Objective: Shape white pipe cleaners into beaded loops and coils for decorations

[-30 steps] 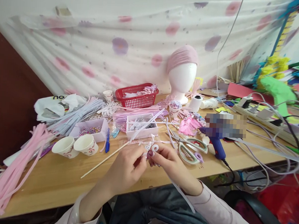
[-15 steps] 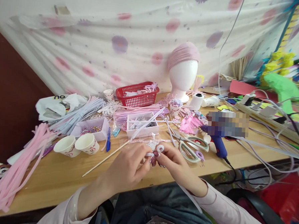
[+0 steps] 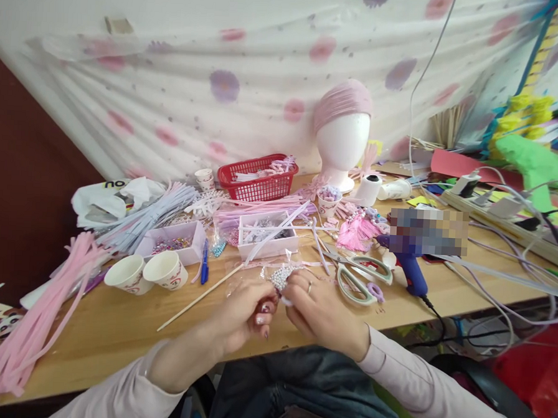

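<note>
My left hand (image 3: 243, 313) and my right hand (image 3: 324, 314) meet over the front of the table, both with fingers curled closed. Between them a small bit of white pipe cleaner (image 3: 286, 302) shows; most of it is hidden by the fingers. The right hand, with a ring on one finger, is turned back-up over it, while the left hand's nails face me. Just beyond the fingertips lies a clear bag of white pearl beads (image 3: 281, 276). A thin wooden stick (image 3: 199, 298) lies left of the hands, and scissors (image 3: 357, 278) lie to the right.
Two paper cups (image 3: 166, 270), a blue pen (image 3: 204, 264) and pink pipe cleaners (image 3: 44, 309) are at left. Behind are a white box (image 3: 268, 243), a red basket (image 3: 256, 189) and a foam head (image 3: 342, 140). A glue gun (image 3: 409, 272) with cables is at right.
The curled white loop that showed above my right fingers is now mostly covered. My right hand has rolled over, back upward, and my left has turned nails toward me. The hanging tail is out of sight.
</note>
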